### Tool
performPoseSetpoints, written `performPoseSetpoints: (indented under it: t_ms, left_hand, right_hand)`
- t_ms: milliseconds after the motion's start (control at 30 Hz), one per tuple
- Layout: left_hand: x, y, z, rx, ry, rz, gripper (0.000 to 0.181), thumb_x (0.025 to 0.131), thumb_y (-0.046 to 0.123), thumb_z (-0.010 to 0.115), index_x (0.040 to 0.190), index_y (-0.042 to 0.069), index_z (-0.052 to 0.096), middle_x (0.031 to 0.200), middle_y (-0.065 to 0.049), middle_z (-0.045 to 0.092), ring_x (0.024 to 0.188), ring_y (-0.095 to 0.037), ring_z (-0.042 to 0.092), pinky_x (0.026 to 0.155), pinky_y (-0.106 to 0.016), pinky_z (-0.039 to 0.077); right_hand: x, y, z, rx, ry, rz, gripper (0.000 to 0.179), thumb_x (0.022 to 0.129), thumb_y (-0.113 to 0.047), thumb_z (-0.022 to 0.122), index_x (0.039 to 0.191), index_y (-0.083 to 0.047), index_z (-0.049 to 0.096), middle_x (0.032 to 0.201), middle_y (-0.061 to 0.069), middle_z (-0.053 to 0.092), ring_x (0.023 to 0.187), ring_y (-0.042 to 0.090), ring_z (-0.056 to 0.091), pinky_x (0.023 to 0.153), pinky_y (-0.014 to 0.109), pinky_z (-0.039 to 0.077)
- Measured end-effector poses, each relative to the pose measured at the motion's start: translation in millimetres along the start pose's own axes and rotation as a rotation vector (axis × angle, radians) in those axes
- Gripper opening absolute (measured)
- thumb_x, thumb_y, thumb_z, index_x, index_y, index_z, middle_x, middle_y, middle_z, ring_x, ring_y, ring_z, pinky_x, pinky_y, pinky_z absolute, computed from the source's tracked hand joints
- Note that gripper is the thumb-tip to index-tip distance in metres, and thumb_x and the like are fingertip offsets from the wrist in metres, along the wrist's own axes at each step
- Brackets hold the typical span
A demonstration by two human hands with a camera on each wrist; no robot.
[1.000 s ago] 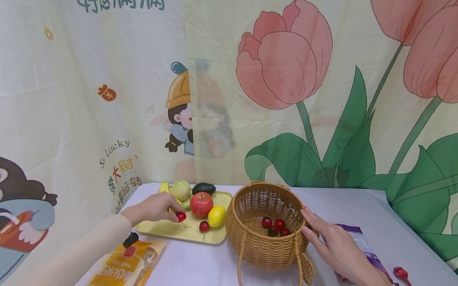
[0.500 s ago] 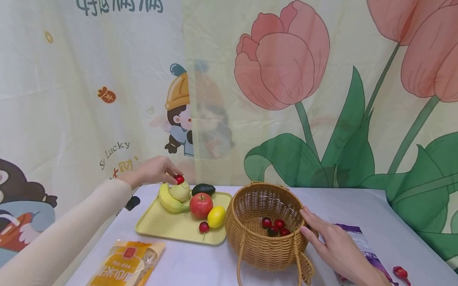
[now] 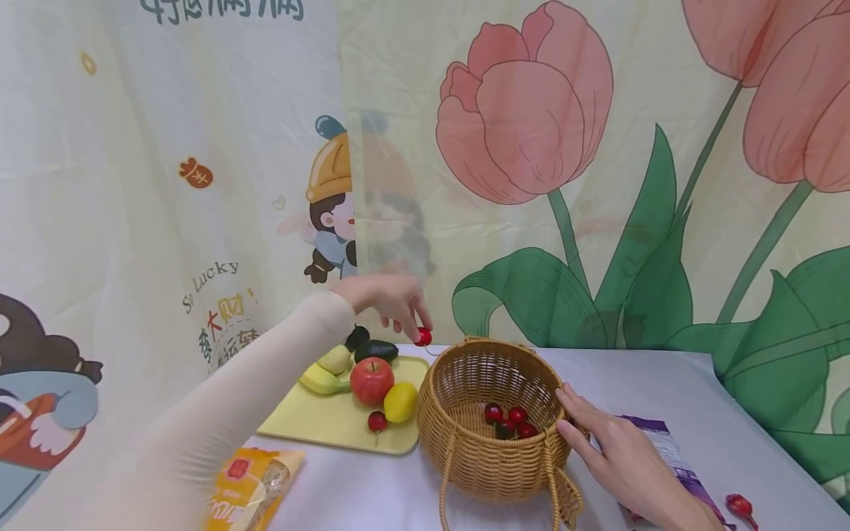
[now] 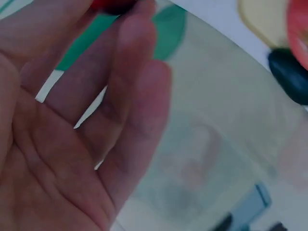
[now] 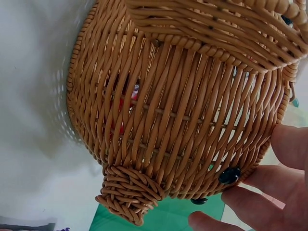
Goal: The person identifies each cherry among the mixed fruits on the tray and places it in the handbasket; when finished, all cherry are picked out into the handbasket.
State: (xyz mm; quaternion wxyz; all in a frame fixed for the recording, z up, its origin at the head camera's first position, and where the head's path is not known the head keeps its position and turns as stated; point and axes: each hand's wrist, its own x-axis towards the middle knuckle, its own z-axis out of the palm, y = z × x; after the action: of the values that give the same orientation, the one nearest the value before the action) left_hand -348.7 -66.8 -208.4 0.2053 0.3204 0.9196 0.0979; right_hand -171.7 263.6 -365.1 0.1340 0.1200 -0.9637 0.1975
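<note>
My left hand (image 3: pixel 398 301) pinches a red cherry (image 3: pixel 423 337) by its body, with a thin stem hanging below, above the back left rim of the wicker basket (image 3: pixel 491 472). In the left wrist view only the cherry's lower part shows at the top edge. Several dark red cherries (image 3: pixel 518 417) lie inside the basket. My right hand (image 3: pixel 627 457) rests on the basket's right side with its fingers extended along the rim. The right wrist view shows the fingertips against the weave. Another cherry (image 3: pixel 377 421) lies on the yellow tray (image 3: pixel 319 431).
On the tray sit a red apple (image 3: pixel 372 381), a lemon (image 3: pixel 401 402), a banana (image 3: pixel 322 380), a pale round fruit (image 3: pixel 336 359) and a dark avocado-like fruit (image 3: pixel 376 351). An orange food bag (image 3: pixel 259 487) lies at front left, a purple bag (image 3: pixel 671 450) and a small red item (image 3: pixel 740 507) at right.
My left hand has lifted the cherry from over the tray and carried it up and rightward to the basket's back left rim. The right hand has stayed on the basket.
</note>
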Motion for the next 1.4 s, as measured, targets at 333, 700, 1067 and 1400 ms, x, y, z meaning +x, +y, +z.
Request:
performPoseSetpoints:
  t_ms: [333, 700, 1067, 1400]
  left_hand:
    - [56.2, 55.6, 32.5, 0.005, -0.100, 0.131, 0.027, 0.089, 0.019, 0.080, 0.116, 0.019, 0.080, 0.092, -0.005, 0.079, 0.063, -0.016, 0.060, 0.065, -0.028, 0.059]
    - [89.2, 72.2, 75.8, -0.015, -0.068, 0.216, 0.024, 0.089, 0.017, 0.079, 0.113, 0.017, 0.081, 0.103, 0.004, 0.075, 0.064, -0.018, 0.059, 0.067, -0.033, 0.060]
    - [109.8, 70.3, 107.8, 0.040, -0.049, 0.212, 0.023, 0.085, 0.017, 0.084, 0.108, 0.020, 0.083, 0.108, 0.006, 0.074, 0.074, -0.009, 0.058, 0.068, -0.030, 0.061]
    - [104.6, 71.3, 115.6, 0.106, -0.070, 0.155, 0.022, 0.081, 0.013, 0.087, 0.101, 0.023, 0.084, 0.093, 0.007, 0.071, 0.065, -0.007, 0.057, 0.065, -0.027, 0.061]
  right_hand:
    - [-0.6, -1.2, -1.4, 0.005, -0.032, 0.024, 0.063, 0.106, -0.050, 0.049, 0.154, -0.011, 0.044, 0.159, 0.012, 0.044, 0.137, 0.040, 0.055, 0.103, 0.061, 0.050]
    - [0.2, -2.1, -1.4, 0.000, -0.029, 0.030, 0.062, 0.106, -0.050, 0.050, 0.154, -0.012, 0.044, 0.159, 0.012, 0.044, 0.136, 0.041, 0.056, 0.101, 0.062, 0.050]
    - [-0.5, -3.2, -0.9, 0.002, -0.025, 0.031, 0.063, 0.105, -0.051, 0.050, 0.155, -0.012, 0.044, 0.158, 0.012, 0.046, 0.136, 0.040, 0.056, 0.102, 0.061, 0.050]
    - [-1.0, -2.3, 0.1, 0.012, 0.001, 0.004, 0.060, 0.106, -0.047, 0.051, 0.153, -0.011, 0.046, 0.157, 0.012, 0.047, 0.135, 0.039, 0.057, 0.102, 0.060, 0.051]
